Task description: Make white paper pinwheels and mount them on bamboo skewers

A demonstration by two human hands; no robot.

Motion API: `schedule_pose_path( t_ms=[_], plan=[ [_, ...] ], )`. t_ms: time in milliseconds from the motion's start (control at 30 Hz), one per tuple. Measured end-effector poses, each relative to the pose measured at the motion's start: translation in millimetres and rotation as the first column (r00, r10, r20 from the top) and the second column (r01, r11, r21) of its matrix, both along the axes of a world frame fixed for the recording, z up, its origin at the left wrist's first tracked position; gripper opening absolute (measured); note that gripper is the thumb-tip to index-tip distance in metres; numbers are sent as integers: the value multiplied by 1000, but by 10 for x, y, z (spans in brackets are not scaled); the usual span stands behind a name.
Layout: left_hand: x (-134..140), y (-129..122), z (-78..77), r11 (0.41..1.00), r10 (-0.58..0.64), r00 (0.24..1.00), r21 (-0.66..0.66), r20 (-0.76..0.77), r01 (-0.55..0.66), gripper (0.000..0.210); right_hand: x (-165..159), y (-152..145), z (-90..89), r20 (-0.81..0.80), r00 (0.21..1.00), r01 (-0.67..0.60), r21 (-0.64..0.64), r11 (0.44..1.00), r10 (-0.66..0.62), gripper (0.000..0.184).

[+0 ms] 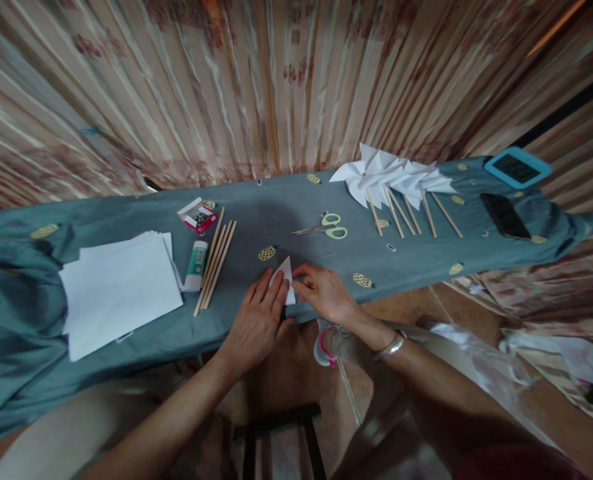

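A small white sheet of paper point(287, 272), folded to a pointed triangle, lies near the front edge of the cloth-covered table. My left hand point(257, 321) rests flat across its left side, fingers stretched out and pressing it down. At the paper's right edge, my right hand point(325, 291) has its thumb and forefinger pinched together on the fold, the other fingers curled. Part of the paper is hidden under the left fingers. Just beyond the hands lie scissors point(332, 228) with green handles, blades pointing left.
Left are a white paper stack point(121, 287), a glue stick point(195, 265), several wooden sticks point(217, 263) and a small open red-and-white box point(197, 216). Several paper pinwheels point(391, 175) lie at the back right, near a phone point(504, 215) and a blue-framed digital display point(517, 167).
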State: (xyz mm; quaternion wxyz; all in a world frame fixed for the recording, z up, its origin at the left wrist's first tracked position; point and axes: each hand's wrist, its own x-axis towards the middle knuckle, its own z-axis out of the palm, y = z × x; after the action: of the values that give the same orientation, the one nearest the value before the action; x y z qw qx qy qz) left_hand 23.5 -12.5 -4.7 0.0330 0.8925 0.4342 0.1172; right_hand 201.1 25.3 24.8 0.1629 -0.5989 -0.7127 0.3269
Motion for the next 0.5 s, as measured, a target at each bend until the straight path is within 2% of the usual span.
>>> schedule_pose_path(
  t_ms=[100, 167, 233, 333, 500],
  plan=[
    [3, -3, 6, 1000, 4, 1000, -8, -5, -4, 61, 56, 12, 6, 27, 1000, -14, 146, 989, 10, 29],
    [1, -3, 7, 1000, 0, 1000, -9, -5, 0, 62, 87, 25, -7, 94, 994, -78, 295, 952, 53, 36],
    [-2, -4, 6, 1000, -4, 1000, -8, -6, 4, 63, 109, 42, -30, 190, 976, -170, 377, 910, 104, 40],
    [-5, -5, 0, 1000, -2, 1000, -2, -4, 2, 61, 123, 69, -73, 286, 944, -263, 367, 892, 161, 44],
    [-3, -5, 3, 1000, -1, 1000, -11, 4, 1, 59, 123, 95, -119, 334, 925, -302, 358, 883, 181, 46]
  ],
)
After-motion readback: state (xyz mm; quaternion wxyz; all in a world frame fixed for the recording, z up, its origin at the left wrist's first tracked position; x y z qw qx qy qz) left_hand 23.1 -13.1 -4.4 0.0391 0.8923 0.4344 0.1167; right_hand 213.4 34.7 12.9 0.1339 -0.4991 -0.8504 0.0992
